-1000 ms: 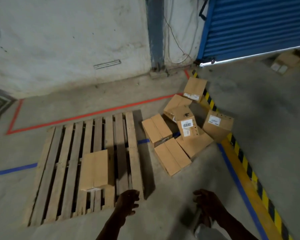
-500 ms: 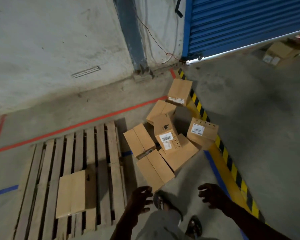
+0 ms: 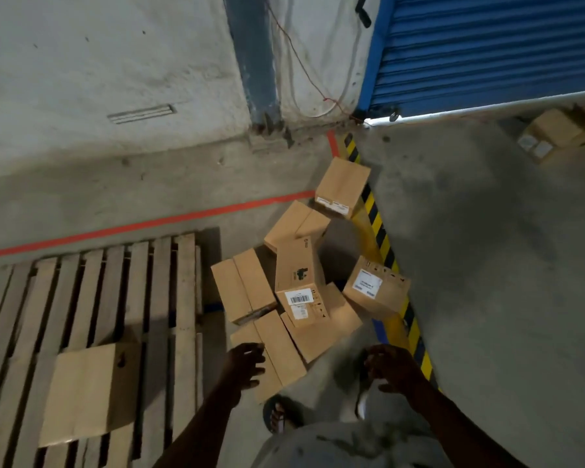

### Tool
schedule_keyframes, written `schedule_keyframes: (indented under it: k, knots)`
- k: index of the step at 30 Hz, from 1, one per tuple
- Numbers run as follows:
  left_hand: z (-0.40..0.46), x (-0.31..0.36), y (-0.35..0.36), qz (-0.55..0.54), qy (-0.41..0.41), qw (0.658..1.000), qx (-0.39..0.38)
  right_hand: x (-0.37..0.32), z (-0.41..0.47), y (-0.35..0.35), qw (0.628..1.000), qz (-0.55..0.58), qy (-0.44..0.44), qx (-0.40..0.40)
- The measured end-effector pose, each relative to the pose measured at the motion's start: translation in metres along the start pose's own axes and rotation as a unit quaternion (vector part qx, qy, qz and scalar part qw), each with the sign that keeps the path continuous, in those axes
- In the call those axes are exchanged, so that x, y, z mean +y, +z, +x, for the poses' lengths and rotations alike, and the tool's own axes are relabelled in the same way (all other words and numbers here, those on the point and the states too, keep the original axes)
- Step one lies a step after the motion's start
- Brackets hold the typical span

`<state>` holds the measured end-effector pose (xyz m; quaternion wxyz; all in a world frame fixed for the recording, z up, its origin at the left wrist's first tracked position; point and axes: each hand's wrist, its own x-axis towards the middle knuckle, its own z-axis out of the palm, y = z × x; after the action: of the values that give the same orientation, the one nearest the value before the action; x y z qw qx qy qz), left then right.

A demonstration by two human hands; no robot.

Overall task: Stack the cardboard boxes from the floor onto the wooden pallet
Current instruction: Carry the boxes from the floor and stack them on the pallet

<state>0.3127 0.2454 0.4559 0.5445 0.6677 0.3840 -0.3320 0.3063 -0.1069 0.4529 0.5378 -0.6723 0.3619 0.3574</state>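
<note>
Both hands out low, empty, fingers loose: left hand [image 3: 247, 364] over the near box [image 3: 277, 349], touching or just above, can't tell; right hand [image 3: 390, 368] off to its right, apart. Risk: one-sided grab, box tips, or bumps the leaning labelled box [image 3: 299, 288] w/ the pile behind. Pallet [image 3: 92, 298] sits left, one box [image 3: 88, 393] already on it.

Pallet [image 3: 92, 298]: on the floor, left of the box pile [image 3: 298, 288].
Single box [image 3: 88, 393]: on the pallet's near part.
</note>
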Motion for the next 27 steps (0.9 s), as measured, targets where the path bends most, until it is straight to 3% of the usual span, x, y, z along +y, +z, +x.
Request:
schedule_keyframes:
  k: [4,7,9,11,12,15,18,20,24,27]
  knots:
    - [0.027,0.032,0.036,-0.065,-0.026,0.997,0.026,-0.027,0.083,-0.028,0.998,-0.047,0.037,-0.015]
    - [0.055,0.035,0.069,-0.125,-0.074,0.986,0.081,-0.054,0.142,-0.050,0.985,-0.145,0.064,-0.066]
    - [0.072,0.032,0.098,-0.172,-0.130,0.969,0.118,-0.086,0.184,-0.062,0.962,-0.252,0.035,-0.102]
    - [0.095,0.032,0.131,-0.204,-0.163,0.955,0.144,-0.118,0.244,-0.072,0.955,-0.277,-0.013,-0.104]
    - [0.108,0.034,0.147,-0.209,-0.171,0.952,0.142,-0.129,0.272,-0.078,0.945,-0.302,-0.056,-0.112]
    - [0.156,0.040,0.187,-0.193,-0.174,0.961,0.097,-0.163,0.366,-0.092,0.934,-0.339,0.023,-0.112]
    - [0.216,0.039,0.204,-0.177,-0.141,0.969,0.096,-0.201,0.437,-0.081,0.929,-0.356,0.012,-0.100]
    - [0.260,0.040,0.200,-0.181,-0.116,0.963,0.164,-0.220,0.476,-0.069,0.934,-0.347,-0.033,-0.076]
    - [0.342,0.043,0.165,-0.122,-0.010,0.933,0.339,-0.222,0.516,-0.025,0.967,-0.231,-0.003,-0.106]
    - [0.380,0.052,0.143,-0.088,0.062,0.925,0.365,-0.181,0.514,0.008,0.968,-0.210,0.054,-0.129]
